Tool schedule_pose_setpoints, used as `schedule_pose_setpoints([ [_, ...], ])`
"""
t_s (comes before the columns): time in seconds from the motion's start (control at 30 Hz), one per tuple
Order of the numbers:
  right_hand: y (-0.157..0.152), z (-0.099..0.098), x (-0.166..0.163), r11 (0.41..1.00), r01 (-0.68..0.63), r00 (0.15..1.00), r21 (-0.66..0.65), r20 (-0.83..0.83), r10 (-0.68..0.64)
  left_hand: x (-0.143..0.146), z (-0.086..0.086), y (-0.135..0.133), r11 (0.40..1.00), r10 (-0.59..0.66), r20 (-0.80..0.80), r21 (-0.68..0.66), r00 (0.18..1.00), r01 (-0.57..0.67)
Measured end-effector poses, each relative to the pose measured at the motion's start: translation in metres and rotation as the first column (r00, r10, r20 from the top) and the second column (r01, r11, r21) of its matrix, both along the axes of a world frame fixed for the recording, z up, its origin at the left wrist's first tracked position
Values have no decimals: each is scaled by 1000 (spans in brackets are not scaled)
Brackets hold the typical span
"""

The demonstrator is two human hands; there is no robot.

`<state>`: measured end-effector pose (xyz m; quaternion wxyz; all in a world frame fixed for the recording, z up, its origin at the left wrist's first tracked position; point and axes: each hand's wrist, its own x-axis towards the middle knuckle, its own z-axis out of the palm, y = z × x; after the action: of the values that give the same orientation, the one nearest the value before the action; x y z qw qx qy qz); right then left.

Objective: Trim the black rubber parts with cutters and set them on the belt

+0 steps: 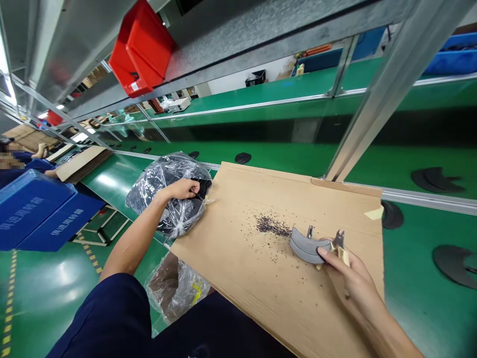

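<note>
My left hand (184, 189) reaches into a clear plastic bag (169, 196) full of black parts, fingers curled closed inside its opening. What the fingers grip is hidden by the plastic. My right hand (345, 273) rests on a brown cardboard sheet (261, 278) and pinches a curved grey rubber part (307, 247) together with small cutting pliers (338, 240). A small pile of dark trimmings (272, 225) lies on the cardboard just left of the grey part.
Black flat parts (437, 180) lie on the green conveyor belt (410, 278) behind and right of the cardboard. A metal post (376, 99) rises behind the sheet. A red bin (140, 47) sits overhead. Blue crates (35, 209) and another person stand far left.
</note>
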<state>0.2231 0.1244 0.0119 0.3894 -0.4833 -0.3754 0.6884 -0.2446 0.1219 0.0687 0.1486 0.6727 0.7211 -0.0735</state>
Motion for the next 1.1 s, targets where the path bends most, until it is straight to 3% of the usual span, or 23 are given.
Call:
schedule_pose_setpoints([
  [0.1,1,0,0,1000,1,1000,2,-13,-1,-5,21,-9,995,11,55,102,998,-16],
  [0.17,1,-2,0,1000,-6,1000,13,-8,6,-3,34,-15,963,53,106,259,993,-79],
  [0.2,2,-3,0,1000,-10,1000,20,-3,10,2,40,-18,919,74,168,371,983,-132],
  [0.27,2,-4,1,999,-20,1000,31,12,19,22,46,-24,771,50,340,584,939,-253],
  [0.33,2,-6,2,999,-32,999,29,24,31,54,46,-30,638,-68,476,697,877,-329],
  [0.37,2,-8,2,999,-36,999,25,28,35,73,42,-32,616,-131,509,714,851,-333],
  [0.43,2,-10,4,999,-39,999,16,34,38,116,27,-33,653,-233,593,683,771,-329],
  [0.5,2,-13,4,999,-46,998,18,42,45,158,2,-28,749,-294,711,586,638,-308],
  [0.6,1,-17,3,996,-58,996,65,71,53,212,-43,-17,896,-235,876,363,420,-257],
  [0.67,-2,-18,2,991,-67,993,119,105,54,239,-68,-13,938,-166,928,253,334,-236],
  [0.73,-6,-20,2,981,-79,988,175,142,54,260,-85,-15,937,-165,924,256,344,-238],
  [0.8,-9,-22,3,969,-113,980,221,184,72,271,-93,-22,908,-228,880,346,417,-235],
  [0.97,-15,-23,6,947,-190,963,259,237,129,271,-96,-35,803,-361,737,557,571,-212],
  [1.1,-17,-22,6,935,-249,954,254,232,191,271,-96,-38,782,-387,718,588,579,-206],
])
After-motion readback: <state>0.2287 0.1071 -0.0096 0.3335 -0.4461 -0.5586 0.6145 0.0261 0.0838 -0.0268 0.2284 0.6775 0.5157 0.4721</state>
